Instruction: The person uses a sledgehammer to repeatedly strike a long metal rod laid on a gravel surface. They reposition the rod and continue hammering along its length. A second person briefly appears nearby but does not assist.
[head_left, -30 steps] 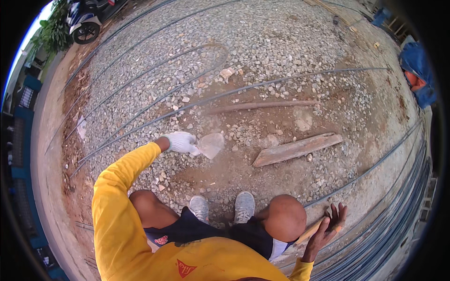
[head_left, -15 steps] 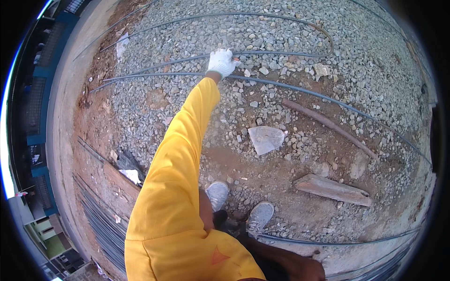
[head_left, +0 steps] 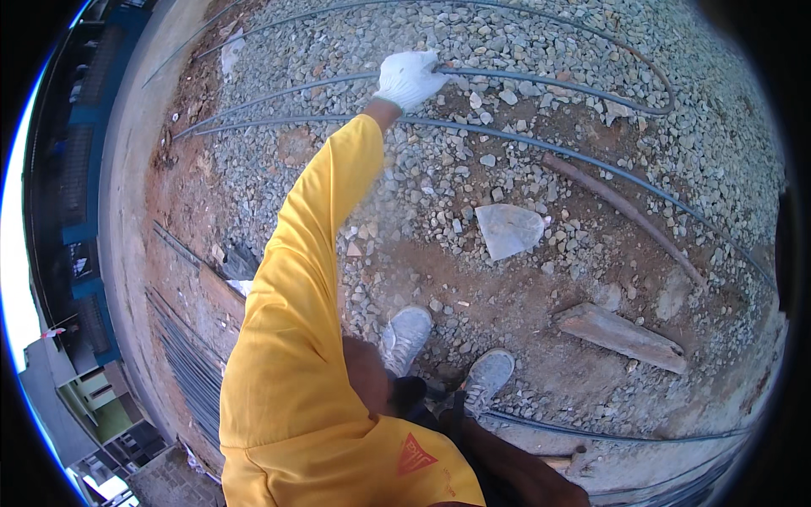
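Note:
My left hand [head_left: 410, 80], in a white knit glove, is closed around a long grey steel rebar [head_left: 541, 78] lying over gravel. This bar doubles back in a U-shaped bend at the far right. The yellow-sleeved left arm stretches forward from the lower left. Nearer to me runs a second, gently curved rebar [head_left: 541, 145], beneath the reach of my wrist. My right hand is out of the picture.
Beyond my shoes lie a pale crumpled sheet [head_left: 509, 230], a rusty pipe [head_left: 629, 218] and a wooden block [head_left: 623, 336]. Bundled rebars [head_left: 187, 367] lie at the left; more bars [head_left: 625, 436] run behind my feet. A paved road [head_left: 127, 220] borders the gravel.
The U-bend of the held rebar has shifted right and a little nearer over the stones. My left hand keeps its hold. The whole view has shifted slightly.

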### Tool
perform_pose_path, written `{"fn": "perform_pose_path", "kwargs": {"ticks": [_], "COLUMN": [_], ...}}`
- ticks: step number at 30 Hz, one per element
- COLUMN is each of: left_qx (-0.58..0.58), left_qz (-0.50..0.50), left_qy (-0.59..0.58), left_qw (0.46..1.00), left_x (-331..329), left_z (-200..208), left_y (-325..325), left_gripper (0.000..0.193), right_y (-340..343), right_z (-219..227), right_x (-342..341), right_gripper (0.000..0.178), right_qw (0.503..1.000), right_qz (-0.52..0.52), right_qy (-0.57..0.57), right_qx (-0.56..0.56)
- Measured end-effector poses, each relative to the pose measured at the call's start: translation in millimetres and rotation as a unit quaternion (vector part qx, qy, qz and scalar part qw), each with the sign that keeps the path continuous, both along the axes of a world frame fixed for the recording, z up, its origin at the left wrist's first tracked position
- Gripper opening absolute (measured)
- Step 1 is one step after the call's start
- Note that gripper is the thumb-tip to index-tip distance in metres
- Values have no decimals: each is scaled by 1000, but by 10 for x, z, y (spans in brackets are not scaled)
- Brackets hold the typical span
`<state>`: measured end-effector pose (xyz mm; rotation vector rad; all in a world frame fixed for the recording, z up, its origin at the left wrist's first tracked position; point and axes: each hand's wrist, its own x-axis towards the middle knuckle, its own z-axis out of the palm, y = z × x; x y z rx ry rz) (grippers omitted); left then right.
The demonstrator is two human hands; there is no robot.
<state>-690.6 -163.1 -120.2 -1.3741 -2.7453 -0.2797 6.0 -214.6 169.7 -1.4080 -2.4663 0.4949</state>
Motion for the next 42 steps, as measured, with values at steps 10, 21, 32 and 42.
{"fn": "perform_pose_path", "kwargs": {"ticks": [10,21,32,42], "left_qx": [52,-283,62,362], "left_qz": [-56,-200,186,363], "left_qy": [-43,-329,-634,-763], "left_qw": [996,879,748,394], "left_x": [1103,3081,2020,249], "left_z": [1078,-349,-611,-1150], "left_y": [-885,-2294,-1621,-907], "left_gripper": [59,56,48,66], "right_y": [-658,-321,-165,179], "right_z": [121,-687,-3573,-3743], "right_x": [334,406,754,330], "right_gripper": [91,50,49,35], "right_qw": [998,782,698,698], "right_qz": [-20,-330,-424,-437], "right_qy": [54,479,364,411], "right_qx": [-11,-224,-449,-391]}}
